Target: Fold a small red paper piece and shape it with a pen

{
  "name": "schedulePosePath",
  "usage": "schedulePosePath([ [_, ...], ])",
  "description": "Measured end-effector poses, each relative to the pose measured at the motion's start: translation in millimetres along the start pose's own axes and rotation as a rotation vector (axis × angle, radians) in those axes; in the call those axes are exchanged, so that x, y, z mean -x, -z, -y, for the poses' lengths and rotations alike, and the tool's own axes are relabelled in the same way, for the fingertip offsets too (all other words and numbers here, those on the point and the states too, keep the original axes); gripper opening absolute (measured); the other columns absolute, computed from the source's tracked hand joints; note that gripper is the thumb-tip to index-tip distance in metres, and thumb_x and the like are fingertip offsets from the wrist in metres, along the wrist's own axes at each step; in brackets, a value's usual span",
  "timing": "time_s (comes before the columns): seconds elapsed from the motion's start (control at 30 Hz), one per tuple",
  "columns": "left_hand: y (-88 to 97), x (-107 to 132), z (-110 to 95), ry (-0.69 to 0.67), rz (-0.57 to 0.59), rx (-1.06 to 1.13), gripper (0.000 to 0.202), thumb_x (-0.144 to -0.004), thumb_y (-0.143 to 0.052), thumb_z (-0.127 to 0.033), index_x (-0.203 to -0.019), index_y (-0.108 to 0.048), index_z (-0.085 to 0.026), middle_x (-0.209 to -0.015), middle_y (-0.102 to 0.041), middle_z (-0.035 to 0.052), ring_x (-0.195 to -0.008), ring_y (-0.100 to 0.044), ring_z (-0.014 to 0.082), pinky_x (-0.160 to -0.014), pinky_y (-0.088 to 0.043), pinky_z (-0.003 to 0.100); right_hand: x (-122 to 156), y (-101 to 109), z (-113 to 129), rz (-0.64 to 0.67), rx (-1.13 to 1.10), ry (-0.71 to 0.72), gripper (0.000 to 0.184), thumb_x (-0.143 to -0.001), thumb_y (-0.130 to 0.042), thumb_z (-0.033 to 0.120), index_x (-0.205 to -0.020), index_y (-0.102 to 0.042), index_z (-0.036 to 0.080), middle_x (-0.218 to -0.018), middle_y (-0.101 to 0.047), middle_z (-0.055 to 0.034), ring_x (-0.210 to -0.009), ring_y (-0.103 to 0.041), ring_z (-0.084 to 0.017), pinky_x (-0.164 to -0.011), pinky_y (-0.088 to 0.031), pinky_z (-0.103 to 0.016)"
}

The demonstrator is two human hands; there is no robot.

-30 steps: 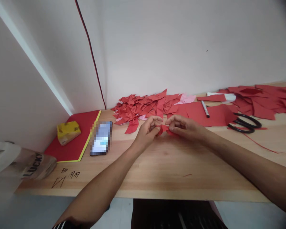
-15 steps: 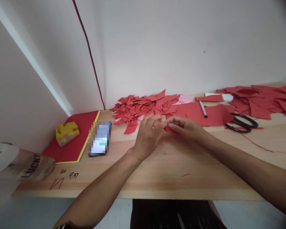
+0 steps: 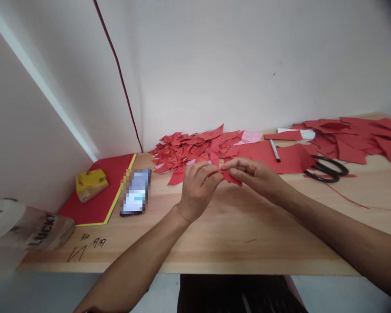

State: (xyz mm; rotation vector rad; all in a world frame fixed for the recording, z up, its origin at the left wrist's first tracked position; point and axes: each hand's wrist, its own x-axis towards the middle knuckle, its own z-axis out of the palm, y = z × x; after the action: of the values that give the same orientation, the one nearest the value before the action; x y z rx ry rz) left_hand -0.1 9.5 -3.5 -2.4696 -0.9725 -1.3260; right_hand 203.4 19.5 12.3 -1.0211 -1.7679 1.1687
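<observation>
My left hand (image 3: 197, 187) and my right hand (image 3: 252, 174) meet over the middle of the wooden table (image 3: 215, 230). Both pinch a small folded red paper piece (image 3: 230, 176) between fingers and thumbs, held just above the tabletop. Right behind the hands lies a heap of folded red paper pieces (image 3: 195, 148) against the wall. Flat red paper sheets (image 3: 273, 154) lie to the right of that heap.
A phone (image 3: 136, 191) lies left of my hands, beside a red folder (image 3: 101, 191) with a yellow packet (image 3: 91, 184) on it. A marker (image 3: 275, 150), black scissors (image 3: 329, 168) and more red paper scraps (image 3: 355, 139) lie at the right. A plastic bag (image 3: 29, 228) sits far left.
Both hands lifted slightly off the table with the red piece. My left hand has turned so its back faces me, fingers curled over the paper.
</observation>
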Motion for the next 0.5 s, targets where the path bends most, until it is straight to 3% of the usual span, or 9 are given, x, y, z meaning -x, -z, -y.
schedulePosePath([
  [0.17,3.9,-2.0,-2.1,-0.015,-0.068,-0.052,0.013,-0.088,-0.061,-0.02,-0.099,-0.059,-0.025,-0.105,-0.064,0.0039,-0.107,-0.054,0.0203,-0.093,-0.039,0.038,1.3,-2.5,3.7,-0.035,0.004,0.003,0.033,-0.087,-0.059,0.046,-0.105,-0.066,0.021,-0.078,-0.061,-0.0018,-0.066,-0.052,-0.013,-0.06,-0.044,-0.027],
  [0.37,4.8,-5.2,0.5,0.136,-0.171,0.038,0.037,-0.084,-0.068,-0.029,-0.116,-0.049,-0.023,-0.11,-0.058,0.0077,-0.107,-0.054,0.0207,-0.095,-0.044,0.039,1.5,-4.4,1.8,-0.091,0.012,0.029,0.032,-0.087,-0.06,0.044,-0.108,-0.064,0.021,-0.088,-0.066,-0.0042,-0.068,-0.055,-0.013,-0.064,-0.047,-0.029],
  [0.5,4.0,-6.3,0.1,0.203,-0.161,0.093,0.037,-0.084,-0.068,-0.032,-0.114,-0.048,-0.023,-0.108,-0.057,0.0076,-0.104,-0.055,0.0205,-0.091,-0.046,0.038,1.0,-3.1,-2.9,-0.116,-0.005,0.032,0.034,-0.087,-0.06,0.046,-0.11,-0.063,0.022,-0.09,-0.067,-0.0052,-0.07,-0.057,-0.014,-0.067,-0.049,-0.031],
])
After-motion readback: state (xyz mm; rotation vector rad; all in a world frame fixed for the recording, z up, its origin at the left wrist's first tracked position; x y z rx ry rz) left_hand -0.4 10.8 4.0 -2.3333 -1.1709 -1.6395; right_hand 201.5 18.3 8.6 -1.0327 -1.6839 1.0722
